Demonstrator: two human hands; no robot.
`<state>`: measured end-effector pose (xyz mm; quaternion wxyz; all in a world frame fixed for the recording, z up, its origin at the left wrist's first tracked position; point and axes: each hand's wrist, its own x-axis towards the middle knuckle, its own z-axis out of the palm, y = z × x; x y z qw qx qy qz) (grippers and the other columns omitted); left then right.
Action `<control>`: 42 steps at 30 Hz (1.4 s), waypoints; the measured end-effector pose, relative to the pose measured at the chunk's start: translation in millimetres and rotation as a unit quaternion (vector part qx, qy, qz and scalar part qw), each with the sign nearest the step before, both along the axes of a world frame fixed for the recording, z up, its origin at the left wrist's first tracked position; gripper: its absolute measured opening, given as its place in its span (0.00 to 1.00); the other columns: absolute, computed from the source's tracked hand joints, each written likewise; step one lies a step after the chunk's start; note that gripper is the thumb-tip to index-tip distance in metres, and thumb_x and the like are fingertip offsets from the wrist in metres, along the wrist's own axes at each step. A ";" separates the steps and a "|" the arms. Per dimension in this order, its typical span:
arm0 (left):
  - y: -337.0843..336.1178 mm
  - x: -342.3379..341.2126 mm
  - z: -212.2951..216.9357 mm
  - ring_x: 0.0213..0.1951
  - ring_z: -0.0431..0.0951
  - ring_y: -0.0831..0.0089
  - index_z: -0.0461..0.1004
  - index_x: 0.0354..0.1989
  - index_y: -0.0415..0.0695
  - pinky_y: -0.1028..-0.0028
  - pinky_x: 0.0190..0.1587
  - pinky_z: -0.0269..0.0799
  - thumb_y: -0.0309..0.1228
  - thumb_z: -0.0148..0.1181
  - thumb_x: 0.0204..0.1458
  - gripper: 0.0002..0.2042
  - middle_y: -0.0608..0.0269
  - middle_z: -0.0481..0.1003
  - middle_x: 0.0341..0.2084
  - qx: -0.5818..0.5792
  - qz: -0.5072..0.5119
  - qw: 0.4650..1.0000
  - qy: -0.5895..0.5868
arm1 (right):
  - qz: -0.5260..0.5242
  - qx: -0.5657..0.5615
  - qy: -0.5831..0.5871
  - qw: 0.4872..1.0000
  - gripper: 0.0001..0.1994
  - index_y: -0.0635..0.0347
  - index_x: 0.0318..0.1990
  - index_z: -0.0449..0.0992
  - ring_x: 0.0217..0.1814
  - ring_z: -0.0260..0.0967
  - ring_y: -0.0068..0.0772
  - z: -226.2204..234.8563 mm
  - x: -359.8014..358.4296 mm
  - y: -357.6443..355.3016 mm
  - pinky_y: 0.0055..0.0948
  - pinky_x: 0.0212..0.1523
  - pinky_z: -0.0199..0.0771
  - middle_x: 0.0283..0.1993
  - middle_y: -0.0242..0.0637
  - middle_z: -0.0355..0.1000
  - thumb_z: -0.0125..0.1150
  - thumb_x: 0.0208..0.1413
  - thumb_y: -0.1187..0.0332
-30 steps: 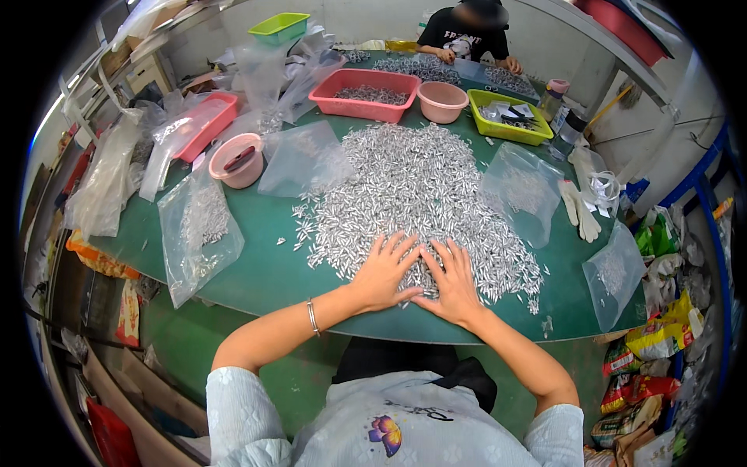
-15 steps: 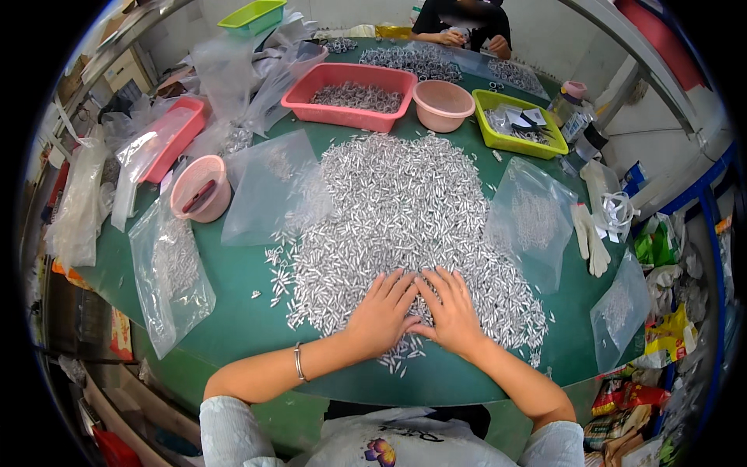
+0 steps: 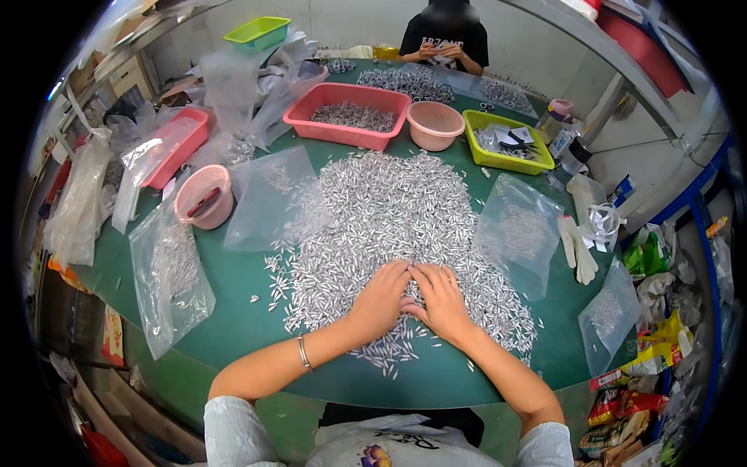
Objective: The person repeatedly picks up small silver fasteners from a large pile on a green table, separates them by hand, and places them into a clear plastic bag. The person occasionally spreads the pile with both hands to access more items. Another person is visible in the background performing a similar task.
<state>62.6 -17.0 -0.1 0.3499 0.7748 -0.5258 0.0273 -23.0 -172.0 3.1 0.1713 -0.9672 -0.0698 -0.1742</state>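
Note:
Small pointed silver metal pieces [image 3: 389, 210] lie in a broad, low heap across the green table. At the heap's near part, my left hand [image 3: 381, 300] and my right hand [image 3: 440, 301] meet, their fingers drawn together and curved down among the pieces. The fingertips almost touch, and both thumbs come together below them. Whatever lies between the fingers is hidden by the hands. Loose pieces [image 3: 389, 356] are strewn on the tabletop just below my hands. My left wrist wears a metal bangle.
Clear bags [image 3: 173, 272] with pieces flank the heap, the right one [image 3: 520, 229] at its edge. Behind stand a red tray [image 3: 348, 107] of metal parts, a pink bowl [image 3: 434, 126] and a green tray [image 3: 506, 145]. White gloves [image 3: 577, 247] lie right. Another person [image 3: 443, 43] sits opposite.
My spread fingers have drawn together and curved down, with the hands closer to each other. More pieces lie loose toward the near table edge. The view has tilted up slightly.

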 end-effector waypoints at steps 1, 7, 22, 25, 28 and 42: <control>1.9 -2.6 0.4 0.58 0.60 0.48 0.62 0.53 0.31 0.58 0.62 0.54 0.26 0.59 0.46 0.25 0.44 0.62 0.54 -0.003 -0.001 1.000 -0.003 | 0.001 -0.005 -0.002 1.000 0.34 0.61 0.57 0.62 0.61 0.55 0.48 -0.9 -3.0 0.9 0.51 0.63 0.48 0.57 0.44 0.60 0.66 0.44 0.57; 19.1 -25.7 9.1 0.52 0.64 0.50 0.64 0.50 0.34 0.60 0.56 0.59 0.28 0.61 0.45 0.23 0.47 0.65 0.48 -0.005 -0.012 0.999 -0.030 | 0.001 0.021 -0.006 1.000 0.26 0.58 0.55 0.64 0.59 0.58 0.45 3.0 -26.6 14.8 0.53 0.62 0.48 0.55 0.42 0.61 0.61 0.47 0.67; 57.4 -90.5 3.0 0.48 0.65 0.52 0.66 0.49 0.36 0.60 0.51 0.63 0.26 0.60 0.45 0.21 0.48 0.65 0.44 -0.006 -0.052 0.997 -0.065 | 0.073 0.019 -0.018 0.997 0.24 0.60 0.53 0.65 0.59 0.57 0.44 3.0 -97.4 34.9 0.47 0.60 0.50 0.55 0.40 0.62 0.61 0.46 0.70; 62.5 -93.6 -5.1 0.48 0.65 0.51 0.66 0.49 0.37 0.60 0.51 0.63 0.25 0.59 0.46 0.20 0.48 0.65 0.44 0.000 -0.060 0.995 -0.075 | 0.073 0.009 -0.005 0.997 0.24 0.59 0.52 0.66 0.60 0.57 0.44 -0.7 -104.9 33.8 0.46 0.61 0.50 0.56 0.39 0.62 0.62 0.45 0.70; 66.5 -93.9 -7.1 0.48 0.66 0.51 0.66 0.49 0.37 0.60 0.52 0.63 0.24 0.59 0.45 0.19 0.48 0.65 0.46 -0.003 -0.079 0.994 -0.069 | 0.077 0.029 -0.018 0.996 0.23 0.58 0.51 0.68 0.61 0.56 0.44 -4.1 -110.0 33.6 0.45 0.61 0.51 0.56 0.39 0.63 0.62 0.44 0.71; 61.8 -99.2 6.0 0.64 0.49 0.45 0.58 0.60 0.40 0.41 0.61 0.41 0.54 0.61 0.43 0.40 0.44 0.54 0.60 0.079 -0.053 0.992 -0.080 | -0.026 0.020 0.017 0.999 0.24 0.63 0.55 0.63 0.66 0.47 0.57 10.3 -111.7 36.3 0.54 0.63 0.44 0.61 0.51 0.54 0.57 0.49 0.67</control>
